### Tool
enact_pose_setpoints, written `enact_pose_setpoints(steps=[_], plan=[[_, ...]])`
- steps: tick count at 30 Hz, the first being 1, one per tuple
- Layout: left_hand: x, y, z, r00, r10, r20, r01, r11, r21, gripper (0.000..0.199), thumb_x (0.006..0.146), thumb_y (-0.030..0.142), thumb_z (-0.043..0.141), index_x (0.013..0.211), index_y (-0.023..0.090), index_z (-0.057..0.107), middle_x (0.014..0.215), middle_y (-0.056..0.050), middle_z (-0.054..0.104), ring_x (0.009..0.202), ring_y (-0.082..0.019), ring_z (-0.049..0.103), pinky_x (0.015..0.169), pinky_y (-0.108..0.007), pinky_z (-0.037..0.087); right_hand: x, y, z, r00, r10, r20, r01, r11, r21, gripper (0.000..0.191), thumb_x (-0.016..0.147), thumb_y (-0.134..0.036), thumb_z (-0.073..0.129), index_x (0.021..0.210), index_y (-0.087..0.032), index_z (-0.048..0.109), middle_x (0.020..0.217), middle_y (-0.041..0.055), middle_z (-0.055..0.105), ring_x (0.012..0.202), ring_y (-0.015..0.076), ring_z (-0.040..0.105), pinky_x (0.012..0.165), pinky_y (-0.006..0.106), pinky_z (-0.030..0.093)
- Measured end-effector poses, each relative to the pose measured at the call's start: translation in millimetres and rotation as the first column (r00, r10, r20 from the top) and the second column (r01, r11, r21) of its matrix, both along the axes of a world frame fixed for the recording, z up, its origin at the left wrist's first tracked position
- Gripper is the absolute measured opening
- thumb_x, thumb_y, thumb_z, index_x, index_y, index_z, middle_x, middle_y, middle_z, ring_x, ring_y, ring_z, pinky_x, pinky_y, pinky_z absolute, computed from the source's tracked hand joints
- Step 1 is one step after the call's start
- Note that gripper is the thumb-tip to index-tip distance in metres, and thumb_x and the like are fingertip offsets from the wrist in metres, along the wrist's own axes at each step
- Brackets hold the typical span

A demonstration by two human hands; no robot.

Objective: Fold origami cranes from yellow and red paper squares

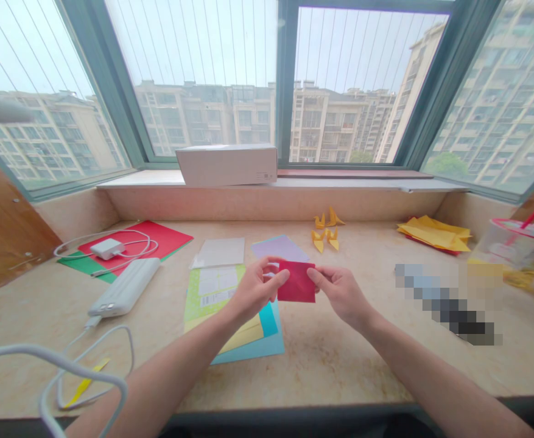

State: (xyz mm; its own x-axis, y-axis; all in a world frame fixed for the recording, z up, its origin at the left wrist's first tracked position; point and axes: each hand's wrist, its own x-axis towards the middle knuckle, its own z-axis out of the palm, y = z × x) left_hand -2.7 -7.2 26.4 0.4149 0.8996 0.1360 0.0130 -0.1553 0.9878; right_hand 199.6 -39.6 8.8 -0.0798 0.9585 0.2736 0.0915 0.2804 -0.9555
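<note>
A small dark red square of paper (296, 283) is held up above the counter between my two hands. My left hand (261, 282) pinches its left edge, thumb on the near face and the other fingers curled behind. At the upper right edge, my right hand (337, 289) pinches it the same way. Whether the paper has folded layers I cannot tell. Below my left hand lie light blue and yellow sheets (248, 337) and a green packet with a white label (214, 286). Just beyond the red paper is a lavender sheet (280, 246).
Several folded yellow paper cranes (325, 234) stand at the back. Yellow sheets (433, 232) and a plastic cup with a red straw (513, 243) are at right. A white power bank (125, 287), cables and red paper (157, 240) lie left. A white box (228, 165) rests on the sill.
</note>
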Motion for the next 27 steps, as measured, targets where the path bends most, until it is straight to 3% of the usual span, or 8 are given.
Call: enact_pose_setpoints(steps=[3, 5, 10, 13, 17, 20, 24, 27], plan=[[1.0, -1.6, -1.7, 0.985, -0.154, -0.072, 0.154, 0.988, -0.012, 0.044, 0.080, 0.047, 0.071, 0.105, 0.012, 0.064, 0.063, 0.001, 0.062, 0.040, -0.007, 0.046, 0.039, -0.019, 0.032, -1.3, 2.7, -3.3, 0.997, -0.021, -0.077, 0.021, 1.000, 0.001, 0.036, 0.088, -0.053, 0.064, 0.089, -0.018, 0.074, 0.078, 0.0053, 0.074, 0.071, 0.0204, 0.066, 0.069, 0.033, 0.051], [0.8, -1.9, -3.3, 0.974, -0.178, -0.138, 0.183, 0.983, 0.020, 0.036, 0.084, 0.042, 0.067, 0.102, 0.011, 0.068, 0.061, 0.001, 0.061, 0.041, -0.007, 0.045, 0.040, -0.019, 0.033, -2.1, 4.3, -6.4, 0.993, -0.014, -0.121, 0.015, 1.000, 0.004, 0.033, 0.087, -0.050, 0.066, 0.096, -0.019, 0.073, 0.085, 0.0062, 0.076, 0.076, 0.0212, 0.068, 0.075, 0.035, 0.054], [-1.7, 2.3, -7.4, 0.953, 0.019, -0.301, 0.080, 0.947, 0.312, 0.027, 0.090, 0.030, 0.058, 0.108, 0.014, 0.071, 0.070, -0.001, 0.064, 0.051, -0.009, 0.048, 0.047, -0.021, 0.039, 0.4, 6.9, -12.9, 0.994, -0.102, -0.050, 0.106, 0.989, 0.101, 0.036, 0.085, -0.039, 0.072, 0.115, -0.022, 0.064, 0.098, 0.0071, 0.075, 0.085, 0.0215, 0.069, 0.079, 0.036, 0.054], [-4.3, 7.4, -11.2, 0.934, 0.118, -0.338, 0.062, 0.876, 0.478, 0.024, 0.094, 0.027, 0.053, 0.101, 0.014, 0.071, 0.076, -0.003, 0.065, 0.057, -0.011, 0.054, 0.052, -0.021, 0.042, 3.0, 6.9, -13.3, 0.985, -0.159, 0.068, 0.144, 0.972, 0.188, 0.026, 0.087, -0.037, 0.068, 0.108, -0.022, 0.067, 0.097, 0.0075, 0.075, 0.087, 0.0223, 0.068, 0.079, 0.037, 0.053], [-7.5, 11.5, -15.5, 0.937, 0.178, -0.299, 0.034, 0.808, 0.588, 0.024, 0.096, 0.025, 0.049, 0.097, 0.015, 0.071, 0.094, -0.008, 0.067, 0.069, -0.013, 0.060, 0.057, -0.022, 0.046, 4.1, 5.4, -10.6, 0.970, -0.191, 0.148, 0.142, 0.946, 0.290, 0.013, 0.088, -0.033, 0.065, 0.091, -0.022, 0.071, 0.102, 0.0086, 0.075, 0.098, 0.0251, 0.067, 0.081, 0.039, 0.051], [-7.1, 9.6, -13.9, 0.952, 0.189, -0.241, -0.021, 0.825, 0.564, 0.019, 0.093, 0.025, 0.054, 0.098, 0.016, 0.070, 0.098, -0.009, 0.068, 0.072, -0.014, 0.062, 0.058, -0.022, 0.048, 3.0, 4.6, -9.6, 0.971, -0.186, 0.150, 0.141, 0.952, 0.270, 0.014, 0.087, -0.033, 0.065, 0.089, -0.021, 0.070, 0.100, 0.0088, 0.075, 0.096, 0.0251, 0.068, 0.080, 0.039, 0.051], [-3.8, 3.9, -6.8, 0.984, 0.130, -0.121, -0.089, 0.951, 0.297, 0.031, 0.090, 0.035, 0.062, 0.115, 0.016, 0.061, 0.079, -0.002, 0.066, 0.050, -0.010, 0.056, 0.044, -0.020, 0.042, 0.7, 4.8, -11.2, 0.992, -0.121, 0.039, 0.116, 0.988, 0.098, 0.029, 0.089, -0.038, 0.064, 0.110, -0.018, 0.065, 0.081, 0.0060, 0.074, 0.075, 0.0212, 0.068, 0.071, 0.036, 0.052], [-2.4, 2.5, -2.3, 0.994, 0.103, -0.023, -0.098, 0.981, 0.167, 0.042, 0.087, 0.042, 0.065, 0.118, 0.016, 0.058, 0.070, 0.002, 0.062, 0.044, -0.009, 0.054, 0.038, -0.019, 0.038, -0.2, 4.5, -11.4, 0.998, -0.065, 0.016, 0.064, 0.997, 0.034, 0.034, 0.088, -0.041, 0.065, 0.113, -0.017, 0.064, 0.081, 0.0062, 0.074, 0.072, 0.0194, 0.066, 0.067, 0.033, 0.052]])
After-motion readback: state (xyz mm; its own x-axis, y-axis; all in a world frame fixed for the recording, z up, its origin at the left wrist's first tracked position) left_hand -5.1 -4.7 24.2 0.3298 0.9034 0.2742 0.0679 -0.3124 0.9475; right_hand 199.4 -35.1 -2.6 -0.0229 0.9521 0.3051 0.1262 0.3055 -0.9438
